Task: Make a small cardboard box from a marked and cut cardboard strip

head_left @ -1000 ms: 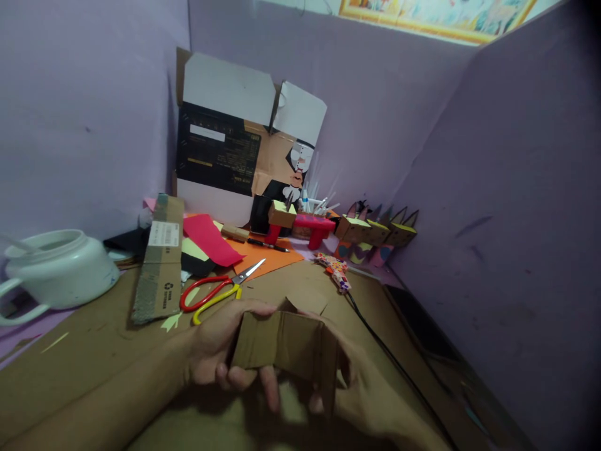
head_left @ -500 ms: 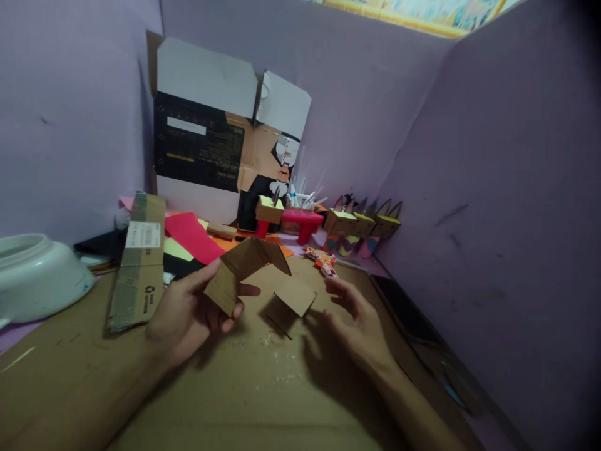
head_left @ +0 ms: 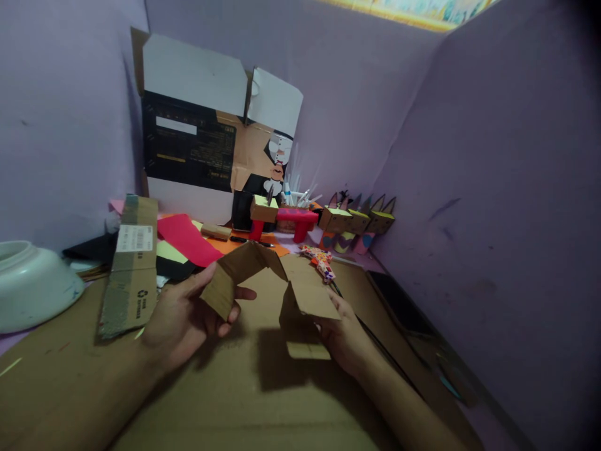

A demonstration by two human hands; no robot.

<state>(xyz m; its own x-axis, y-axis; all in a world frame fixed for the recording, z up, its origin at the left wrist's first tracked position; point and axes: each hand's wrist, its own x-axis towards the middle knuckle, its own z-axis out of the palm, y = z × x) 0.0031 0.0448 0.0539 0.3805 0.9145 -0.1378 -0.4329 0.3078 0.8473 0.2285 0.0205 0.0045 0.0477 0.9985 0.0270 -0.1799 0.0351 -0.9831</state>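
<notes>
My left hand (head_left: 188,316) grips a folded strip of brown cardboard (head_left: 237,270), thumb on top and fingers beneath. The strip is bent at its creases, and its far end angles down to the right. In my right hand (head_left: 345,332) is a second folded cardboard piece (head_left: 312,300), held at its right side above the work surface. A flat panel forms its top, with a lower flap facing me. Some of the right fingers are hidden by the cardboard. The two pieces come close together in the view; whether they touch, I cannot tell.
A cardboard sheet (head_left: 211,401) covers the table. At left are a white bowl (head_left: 35,288) and a flattened carton piece (head_left: 129,269). Behind lie red paper (head_left: 188,238), a patterned scrap (head_left: 319,260) and several cardboard animal figures (head_left: 359,222). A dark flat object (head_left: 399,304) lies at right.
My right hand has taken hold of the second cardboard piece and lifted it off the table, nearer to me. My left hand still holds its strip, almost unmoved.
</notes>
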